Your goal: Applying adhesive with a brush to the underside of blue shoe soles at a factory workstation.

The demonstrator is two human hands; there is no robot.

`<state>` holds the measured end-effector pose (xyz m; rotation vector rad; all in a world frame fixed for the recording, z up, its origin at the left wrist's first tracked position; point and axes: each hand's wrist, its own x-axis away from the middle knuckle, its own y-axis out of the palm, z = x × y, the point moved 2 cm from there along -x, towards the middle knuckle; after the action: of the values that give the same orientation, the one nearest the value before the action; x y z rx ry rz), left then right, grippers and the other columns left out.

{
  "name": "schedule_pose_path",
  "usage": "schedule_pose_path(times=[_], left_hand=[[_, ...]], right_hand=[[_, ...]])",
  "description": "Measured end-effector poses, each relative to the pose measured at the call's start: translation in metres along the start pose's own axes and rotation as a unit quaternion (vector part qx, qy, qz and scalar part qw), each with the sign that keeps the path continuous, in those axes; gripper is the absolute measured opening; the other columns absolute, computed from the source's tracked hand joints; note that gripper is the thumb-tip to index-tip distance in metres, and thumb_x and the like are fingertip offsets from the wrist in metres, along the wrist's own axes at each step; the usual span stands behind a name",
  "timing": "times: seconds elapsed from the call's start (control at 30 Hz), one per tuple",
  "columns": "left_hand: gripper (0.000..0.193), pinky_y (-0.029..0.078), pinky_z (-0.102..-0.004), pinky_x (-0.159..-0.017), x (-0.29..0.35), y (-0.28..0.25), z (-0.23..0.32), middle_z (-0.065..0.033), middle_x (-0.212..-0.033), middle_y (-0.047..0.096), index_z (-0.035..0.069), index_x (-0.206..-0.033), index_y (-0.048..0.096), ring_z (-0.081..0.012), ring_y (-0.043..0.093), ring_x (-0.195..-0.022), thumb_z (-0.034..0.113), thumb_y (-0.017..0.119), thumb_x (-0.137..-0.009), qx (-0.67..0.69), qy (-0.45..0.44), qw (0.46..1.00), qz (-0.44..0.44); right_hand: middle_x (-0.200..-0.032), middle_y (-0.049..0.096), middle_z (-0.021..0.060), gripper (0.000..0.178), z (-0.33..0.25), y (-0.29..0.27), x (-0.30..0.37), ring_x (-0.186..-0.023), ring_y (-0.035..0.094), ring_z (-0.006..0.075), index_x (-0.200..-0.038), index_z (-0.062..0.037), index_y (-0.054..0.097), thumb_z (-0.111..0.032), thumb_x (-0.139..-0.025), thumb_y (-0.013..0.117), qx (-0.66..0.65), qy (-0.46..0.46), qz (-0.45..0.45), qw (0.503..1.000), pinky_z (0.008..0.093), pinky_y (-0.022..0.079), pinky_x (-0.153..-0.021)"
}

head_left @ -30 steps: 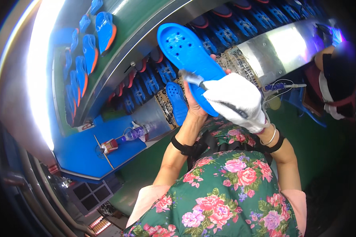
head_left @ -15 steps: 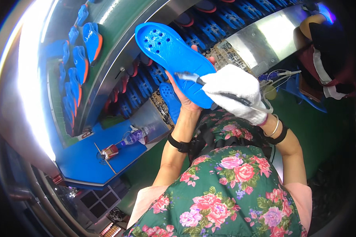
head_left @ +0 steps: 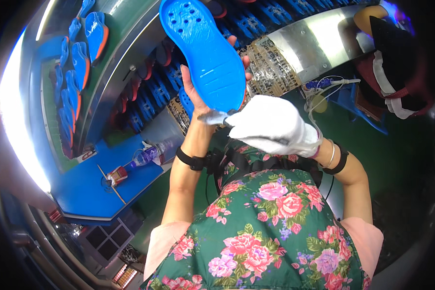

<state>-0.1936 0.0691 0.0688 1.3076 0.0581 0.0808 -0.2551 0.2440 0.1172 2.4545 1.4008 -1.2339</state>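
Observation:
A long blue shoe sole (head_left: 216, 65), wet and glossy, with a cluster of holes at its far end, lies across my bare left hand (head_left: 194, 94). My left fingers wrap around it from below, their tips showing past its right edge. In a white glove, my right hand (head_left: 270, 126) is closed on a brush (head_left: 213, 117) with pale bristles. The bristles are just below the near end of the sole, in front of my left wrist; whether they touch anything I cannot tell. Behind my left hand, another blue sole (head_left: 184, 101) is partly hidden.
Several blue soles with orange edges (head_left: 80, 63) stand on the green belt at left. A rack of blue holders (head_left: 249, 24) runs along the back beside a metal ledge (head_left: 319, 41). A blue table (head_left: 89, 195) carries a bottle (head_left: 144, 156). Another person (head_left: 396, 72) is at far right.
The sole in my left hand has moved up in the view. The brush has left the sole's face and come down past its near end. The surroundings have shifted slightly left and up.

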Motion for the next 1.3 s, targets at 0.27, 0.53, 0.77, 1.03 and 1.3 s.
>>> schedule_pose_path(times=[0.27, 0.53, 0.77, 1.03, 1.3], left_hand=[[0.117, 0.054, -0.0612, -0.098, -0.010, -0.015, 0.017, -0.0219, -0.160, 0.034, 0.004, -0.161, 0.020, -0.0495, 0.057, -0.124, 0.074, 0.066, -0.080, 0.003, -0.052, 0.998, -0.033], [0.113, 0.051, -0.0627, -0.102, -0.004, -0.006, 0.027, -0.0277, -0.158, 0.034, 0.003, -0.161, 0.019, -0.0551, 0.051, -0.129, 0.067, 0.067, -0.081, 0.015, -0.108, 0.993, -0.043], [0.114, 0.054, -0.0541, -0.094, -0.012, -0.008, 0.033, -0.0281, -0.156, 0.034, 0.002, -0.161, 0.019, -0.0493, 0.059, -0.115, 0.064, 0.069, -0.080, -0.096, -0.173, 0.980, 0.014], [0.095, 0.051, -0.0538, -0.104, -0.016, -0.009, 0.040, -0.0340, -0.145, 0.049, -0.003, -0.155, 0.035, -0.0528, 0.060, -0.120, 0.055, 0.064, -0.085, -0.066, -0.225, 0.972, -0.023], [0.094, 0.050, -0.0512, -0.105, -0.018, -0.010, 0.041, -0.0329, -0.141, 0.053, -0.004, -0.154, 0.037, -0.0485, 0.064, -0.116, 0.057, 0.059, -0.086, -0.137, -0.232, 0.962, -0.036]], right_hand=[[-0.104, 0.075, 0.0083, 0.024, -0.010, 0.004, -0.001, -0.087, 0.071, 0.0262, -0.104, -0.0128, 0.077, -0.009, -0.081, 0.080, 0.015, -0.015, -0.025, 0.999, 0.0372, 0.058, -0.073], [-0.102, 0.077, 0.0077, 0.022, 0.003, -0.007, -0.002, -0.089, 0.073, 0.0244, -0.100, -0.0096, 0.078, -0.003, -0.079, 0.081, -0.014, 0.121, 0.049, 0.991, 0.0357, 0.058, -0.081], [-0.106, 0.075, 0.0073, 0.027, -0.019, 0.002, -0.002, -0.082, 0.070, 0.0243, -0.107, -0.0109, 0.076, -0.008, -0.081, 0.081, -0.014, 0.019, -0.065, 0.998, 0.0366, 0.057, -0.070], [-0.106, 0.075, 0.0105, 0.031, -0.007, -0.011, -0.003, -0.085, 0.070, 0.0266, -0.109, -0.0086, 0.076, -0.007, -0.079, 0.081, 0.069, -0.013, -0.062, 0.996, 0.0376, 0.058, -0.073], [-0.100, 0.077, 0.0087, 0.026, -0.003, -0.018, -0.006, -0.083, 0.071, 0.0254, -0.101, -0.0115, 0.078, -0.004, -0.077, 0.083, -0.023, 0.059, -0.028, 0.998, 0.0360, 0.057, -0.073]])
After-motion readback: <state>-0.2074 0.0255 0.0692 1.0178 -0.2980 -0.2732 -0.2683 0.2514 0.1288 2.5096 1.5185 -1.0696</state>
